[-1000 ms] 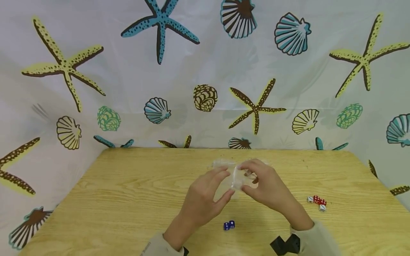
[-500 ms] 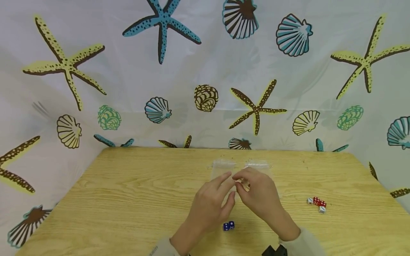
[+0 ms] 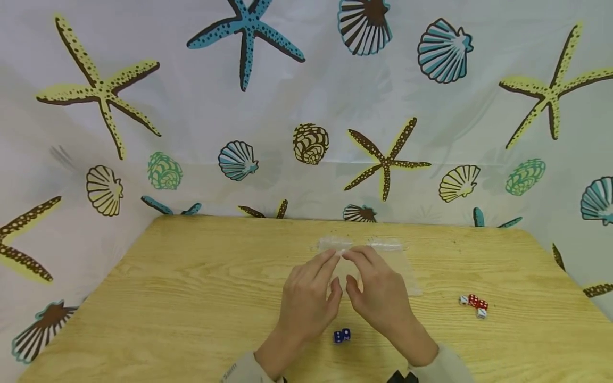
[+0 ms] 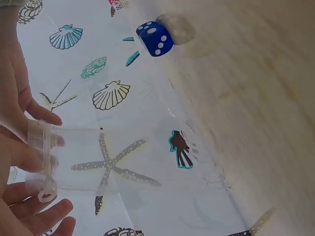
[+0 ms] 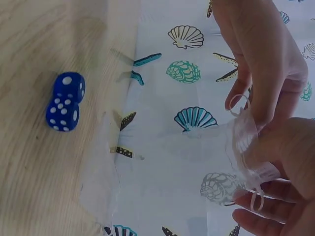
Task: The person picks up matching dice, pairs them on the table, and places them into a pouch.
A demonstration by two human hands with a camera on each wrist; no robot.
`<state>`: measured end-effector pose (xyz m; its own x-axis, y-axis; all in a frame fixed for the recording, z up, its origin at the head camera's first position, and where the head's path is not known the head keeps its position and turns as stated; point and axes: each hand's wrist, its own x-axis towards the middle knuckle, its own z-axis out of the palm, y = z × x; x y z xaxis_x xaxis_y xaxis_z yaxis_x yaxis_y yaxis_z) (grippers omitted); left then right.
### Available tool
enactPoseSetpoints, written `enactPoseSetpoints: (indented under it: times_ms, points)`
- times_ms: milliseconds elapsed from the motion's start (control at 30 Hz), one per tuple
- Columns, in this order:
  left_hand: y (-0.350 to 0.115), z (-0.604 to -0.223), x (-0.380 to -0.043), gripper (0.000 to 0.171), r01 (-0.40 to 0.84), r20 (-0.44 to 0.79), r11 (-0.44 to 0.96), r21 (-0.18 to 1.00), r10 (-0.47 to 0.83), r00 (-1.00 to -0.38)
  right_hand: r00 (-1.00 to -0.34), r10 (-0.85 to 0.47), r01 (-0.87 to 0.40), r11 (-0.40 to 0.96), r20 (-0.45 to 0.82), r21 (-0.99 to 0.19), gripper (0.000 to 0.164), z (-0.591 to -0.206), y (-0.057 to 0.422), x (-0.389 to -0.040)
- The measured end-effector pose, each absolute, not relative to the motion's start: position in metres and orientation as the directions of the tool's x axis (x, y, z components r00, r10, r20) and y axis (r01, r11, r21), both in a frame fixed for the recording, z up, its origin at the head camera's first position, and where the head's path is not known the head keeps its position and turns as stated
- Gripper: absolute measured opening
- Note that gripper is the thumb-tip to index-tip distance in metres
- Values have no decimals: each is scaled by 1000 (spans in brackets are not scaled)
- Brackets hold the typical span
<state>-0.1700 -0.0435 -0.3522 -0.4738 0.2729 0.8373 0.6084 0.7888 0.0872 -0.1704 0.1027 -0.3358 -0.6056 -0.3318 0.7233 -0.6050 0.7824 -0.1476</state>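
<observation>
A small sheer white drawstring pouch [image 4: 98, 157] hangs between my hands above the table, its body see-through and with nothing visible inside. Its gathered mouth [image 5: 241, 142] has thin cord loops at both ends. My left hand [image 3: 306, 292] and right hand [image 3: 383, 292] grip this mouth from either side, fingertips meeting over the middle of the table in the head view. The thumbs stand apart from each other there. Two blue dice [image 3: 342, 335] with white pips sit together on the table just below the hands.
Two flat sheer pouches [image 3: 387, 244] lie side by side behind the hands, partly covered by them. To the right, red and white dice [image 3: 473, 301] are grouped. A patterned cloth [image 3: 278, 106] with starfish and shells walls the wooden table [image 3: 201, 298] at back and sides.
My hands have come together, the right moving leftward, and the fingertips now meet at the pouch. The pouch was plainly visible between them a second ago. The dice have stayed in place.
</observation>
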Motion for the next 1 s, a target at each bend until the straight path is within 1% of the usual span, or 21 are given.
enactPoseSetpoints:
  times_ms: [100,200,333,433,600,833,900,1000]
  points:
    - [-45,-351,-171,36,600,820,796,73,295,-491,-607,-331,-566,818,723,-101,34,-336,106,-173]
    - [-46,-352,-172,35,596,775,799,79,327,-541,-639,-337,-535,841,691,-84,30,-337,108,-174]
    - [-48,-355,-172,35,604,695,789,114,372,-616,-688,-353,-521,848,634,-94,27,-339,109,-174]
    - [-51,-356,-174,37,612,648,780,131,400,-648,-715,-377,-536,836,588,-117,27,-339,110,-173]
    - [-54,-354,-176,40,616,609,778,122,432,-666,-738,-428,-579,798,521,-165,25,-334,113,-169]
    - [-54,-353,-176,42,601,585,791,110,438,-683,-734,-428,-601,772,527,-209,25,-327,120,-155]
    - [-54,-354,-176,41,597,584,795,111,434,-686,-734,-460,-622,751,500,-223,25,-327,120,-150]
    - [-54,-354,-176,39,597,592,795,108,431,-681,-744,-518,-647,716,423,-263,25,-332,121,-143]
